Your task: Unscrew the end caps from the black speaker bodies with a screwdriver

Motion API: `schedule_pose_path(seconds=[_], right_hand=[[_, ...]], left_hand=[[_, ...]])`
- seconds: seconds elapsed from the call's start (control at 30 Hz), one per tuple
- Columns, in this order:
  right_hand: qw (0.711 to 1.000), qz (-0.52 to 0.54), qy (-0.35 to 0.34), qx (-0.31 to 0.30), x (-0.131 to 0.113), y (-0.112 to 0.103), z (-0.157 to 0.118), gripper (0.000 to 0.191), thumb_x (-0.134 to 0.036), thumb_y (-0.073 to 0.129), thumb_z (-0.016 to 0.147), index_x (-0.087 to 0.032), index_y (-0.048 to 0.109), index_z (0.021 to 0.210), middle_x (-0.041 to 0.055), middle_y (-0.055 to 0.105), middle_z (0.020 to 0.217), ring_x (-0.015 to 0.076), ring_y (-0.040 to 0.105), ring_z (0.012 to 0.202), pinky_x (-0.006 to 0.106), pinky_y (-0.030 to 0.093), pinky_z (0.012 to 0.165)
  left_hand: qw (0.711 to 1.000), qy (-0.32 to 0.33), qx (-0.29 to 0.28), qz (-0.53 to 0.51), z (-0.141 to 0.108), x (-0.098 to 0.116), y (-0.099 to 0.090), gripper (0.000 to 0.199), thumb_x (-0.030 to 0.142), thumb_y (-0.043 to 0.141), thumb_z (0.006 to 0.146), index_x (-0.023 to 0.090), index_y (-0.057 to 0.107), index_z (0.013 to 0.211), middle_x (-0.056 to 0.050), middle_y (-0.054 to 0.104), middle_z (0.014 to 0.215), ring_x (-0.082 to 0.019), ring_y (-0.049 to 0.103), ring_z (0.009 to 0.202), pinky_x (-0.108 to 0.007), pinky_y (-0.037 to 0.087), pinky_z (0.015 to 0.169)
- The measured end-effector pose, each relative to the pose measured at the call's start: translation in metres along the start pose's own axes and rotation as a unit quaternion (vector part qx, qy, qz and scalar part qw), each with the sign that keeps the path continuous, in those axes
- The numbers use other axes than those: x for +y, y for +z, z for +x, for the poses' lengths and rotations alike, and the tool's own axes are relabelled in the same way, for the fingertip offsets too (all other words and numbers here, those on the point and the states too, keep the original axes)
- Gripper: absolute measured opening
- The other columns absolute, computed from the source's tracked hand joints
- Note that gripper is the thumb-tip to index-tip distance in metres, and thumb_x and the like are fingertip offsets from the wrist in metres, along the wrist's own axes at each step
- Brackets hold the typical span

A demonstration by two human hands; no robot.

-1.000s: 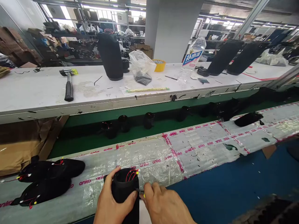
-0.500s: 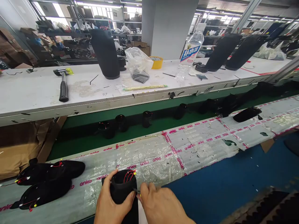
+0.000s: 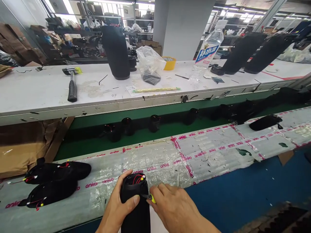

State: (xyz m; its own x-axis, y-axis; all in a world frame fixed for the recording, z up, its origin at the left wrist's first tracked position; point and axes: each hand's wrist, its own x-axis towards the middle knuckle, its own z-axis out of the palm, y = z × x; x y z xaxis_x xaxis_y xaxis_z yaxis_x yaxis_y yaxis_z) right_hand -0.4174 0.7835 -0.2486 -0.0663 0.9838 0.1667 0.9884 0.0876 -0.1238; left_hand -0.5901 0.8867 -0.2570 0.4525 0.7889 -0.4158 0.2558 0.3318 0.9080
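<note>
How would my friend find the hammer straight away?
Find the long white bench beyond the green strip. On its left part lies the hammer, handle pointing toward you. Unlike the upright black cylinder to its right, it lies flat and has yellow on its head.

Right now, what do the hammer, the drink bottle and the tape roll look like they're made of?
The hammer: shiny, metal-looking shaft and black ribbed grip, probably rubber or plastic. The bottle: clear, glossy plastic, judging by its see-through, ridged walls. The tape roll: yellow, likely plastic film; its core's material isn't clear.
</note>
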Motion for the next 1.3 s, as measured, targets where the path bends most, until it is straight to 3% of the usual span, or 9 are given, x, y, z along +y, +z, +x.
schedule_pose_path(seconds=[0.37,0.5,0.73,0.97,1.17,1.3], right_hand=[[0.998,-0.036,-0.027,-0.034,0.003,0.002,0.002,0.034,-0.022,0.076,0.085,-0.025,0.045,0.097,-0.0029,0.063,0.076,0.0212,0.065,0.063,0.033,0.046,0.051],[0.996,-0.05,-0.054,-0.042,0.005,-0.002,0.004,0.033,-0.022,0.075,0.084,-0.025,0.044,0.095,-0.0035,0.06,0.072,0.0208,0.063,0.058,0.034,0.044,0.046],[0.987,-0.095,-0.089,-0.097,0.0,-0.012,0.004,0.033,-0.012,0.065,0.074,-0.021,0.046,0.099,-0.0002,0.061,0.071,0.0196,0.058,0.048,0.035,0.036,0.037],[0.982,-0.121,-0.062,-0.129,-0.01,-0.006,0.005,0.031,-0.009,0.059,0.074,-0.019,0.046,0.1,0.0029,0.06,0.071,0.0214,0.057,0.047,0.033,0.035,0.035],[0.978,-0.127,-0.105,-0.125,0.0,-0.011,0.005,0.021,-0.01,0.057,0.082,-0.02,0.047,0.098,0.0009,0.055,0.071,0.0202,0.056,0.05,0.032,0.039,0.037],[0.983,-0.101,-0.097,-0.121,0.004,-0.002,0.004,0.018,-0.011,0.059,0.085,-0.019,0.049,0.098,0.0018,0.057,0.072,0.0206,0.057,0.053,0.031,0.039,0.04]], left_hand=[[1.0,0.006,-0.02,0.005,-0.003,0.003,0.003,0.084,0.059,0.076,0.07,0.024,0.045,0.14,-0.005,0.074,0.117,-0.031,0.065,0.109,-0.038,0.047,0.097],[1.0,0.011,-0.021,0.012,-0.003,0.004,0.004,0.081,0.056,0.075,0.07,0.024,0.046,0.138,-0.005,0.074,0.116,-0.031,0.066,0.108,-0.039,0.047,0.098],[0.991,0.046,0.06,0.108,-0.003,0.004,0.015,0.065,0.03,0.068,0.062,0.022,0.056,0.126,-0.006,0.073,0.113,-0.032,0.068,0.106,-0.045,0.05,0.1],[0.983,0.048,0.119,0.128,-0.006,0.007,0.023,0.063,0.039,0.069,0.064,0.022,0.058,0.124,-0.007,0.074,0.11,-0.034,0.069,0.103,-0.049,0.052,0.096],[0.987,0.055,0.074,0.13,-0.003,0.005,0.018,0.067,0.041,0.071,0.066,0.021,0.055,0.127,-0.009,0.071,0.118,-0.035,0.065,0.11,-0.051,0.046,0.105],[0.989,0.053,0.046,0.134,0.001,0.0,0.013,0.067,0.043,0.073,0.067,0.023,0.053,0.128,-0.008,0.072,0.117,-0.035,0.065,0.111,-0.05,0.046,0.104]])
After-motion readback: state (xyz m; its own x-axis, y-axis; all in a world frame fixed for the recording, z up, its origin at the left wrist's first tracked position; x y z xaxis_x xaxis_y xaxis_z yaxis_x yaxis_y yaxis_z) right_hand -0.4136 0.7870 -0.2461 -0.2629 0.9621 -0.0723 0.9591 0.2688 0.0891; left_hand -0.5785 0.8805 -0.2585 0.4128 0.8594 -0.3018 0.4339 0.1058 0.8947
